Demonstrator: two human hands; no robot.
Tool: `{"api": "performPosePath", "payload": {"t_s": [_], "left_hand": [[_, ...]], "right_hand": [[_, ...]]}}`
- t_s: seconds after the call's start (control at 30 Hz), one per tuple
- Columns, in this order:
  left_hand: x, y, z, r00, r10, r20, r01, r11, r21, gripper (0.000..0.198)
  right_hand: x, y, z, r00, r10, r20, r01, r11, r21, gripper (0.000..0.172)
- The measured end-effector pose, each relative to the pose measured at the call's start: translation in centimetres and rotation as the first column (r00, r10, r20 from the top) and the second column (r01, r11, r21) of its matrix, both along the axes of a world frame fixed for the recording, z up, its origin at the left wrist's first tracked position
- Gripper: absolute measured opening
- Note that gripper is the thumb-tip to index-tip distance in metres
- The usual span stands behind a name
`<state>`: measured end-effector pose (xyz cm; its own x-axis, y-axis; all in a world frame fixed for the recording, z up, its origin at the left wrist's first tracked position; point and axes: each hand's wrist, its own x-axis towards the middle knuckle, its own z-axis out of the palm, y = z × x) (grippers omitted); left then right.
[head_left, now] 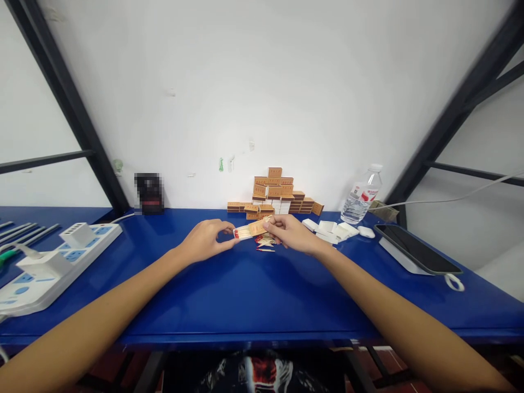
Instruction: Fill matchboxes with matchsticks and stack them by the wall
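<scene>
A half-open matchbox is held between my two hands above the table. Its white inner tray, filled with red-tipped matches, sticks out of the orange-brown sleeve toward the left. My left hand pinches the outer end of the tray between thumb and fingers. The sleeve's right end is gripped by my right hand, thumb on top. Loose matches lie in a small pile just below and behind the box, partly hidden by it and by my right hand.
Matchboxes are stacked against the wall. White empty trays, an earbud case, a water bottle and a phone stand or lie to the right. At left are a power strip and a black object.
</scene>
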<state>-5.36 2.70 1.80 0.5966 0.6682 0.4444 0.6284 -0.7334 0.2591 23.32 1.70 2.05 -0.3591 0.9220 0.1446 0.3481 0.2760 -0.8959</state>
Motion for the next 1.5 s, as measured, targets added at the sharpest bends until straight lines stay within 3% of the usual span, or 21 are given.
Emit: {"api": "performPosePath", "payload": {"t_s": [0.23, 0.57, 0.8, 1.07, 1.23, 1.37, 1.5], "left_hand": [[-0.1, 0.3, -0.2, 0.998, -0.018, 0.065, 0.023, 0.997, -0.071, 0.032], [-0.2, 0.4, 0.0, 0.989, -0.016, 0.149, 0.048, 0.976, -0.213, 0.036], [0.6, -0.3, -0.2, 0.970, -0.043, 0.241, 0.113, 0.952, -0.285, 0.040], [0.9, -0.7, 0.1, 0.919, -0.039, 0.393, 0.189, 0.918, -0.349, 0.039], [1.0, -0.7, -0.1, 0.913, -0.077, 0.401, 0.264, 0.859, -0.438, 0.051], [1.3, -1.0, -0.1, 0.913, -0.088, 0.397, 0.286, 0.834, -0.473, 0.049], [1.6, -1.5, 0.3, 0.929, -0.091, 0.358, 0.243, 0.879, -0.409, 0.044]], "right_hand": [[0.4, -0.1, 0.2, 1.000, 0.011, -0.008, -0.011, 0.999, -0.041, 0.054], [0.9, 0.1, 0.2, 0.991, 0.136, 0.016, -0.134, 0.987, -0.091, 0.054], [-0.8, -0.9, -0.6, 0.983, 0.182, -0.006, -0.182, 0.980, -0.075, 0.052], [-2.8, -1.4, -2.3, 0.970, 0.093, -0.223, -0.104, 0.994, -0.035, 0.055], [-3.0, -2.5, -1.8, 0.975, 0.222, 0.021, -0.223, 0.974, 0.027, 0.047], [-3.2, -3.4, -1.6, 0.961, 0.165, 0.221, -0.214, 0.951, 0.223, 0.042], [-3.4, -3.4, -1.7, 0.968, 0.120, 0.220, -0.179, 0.945, 0.273, 0.038]]}}
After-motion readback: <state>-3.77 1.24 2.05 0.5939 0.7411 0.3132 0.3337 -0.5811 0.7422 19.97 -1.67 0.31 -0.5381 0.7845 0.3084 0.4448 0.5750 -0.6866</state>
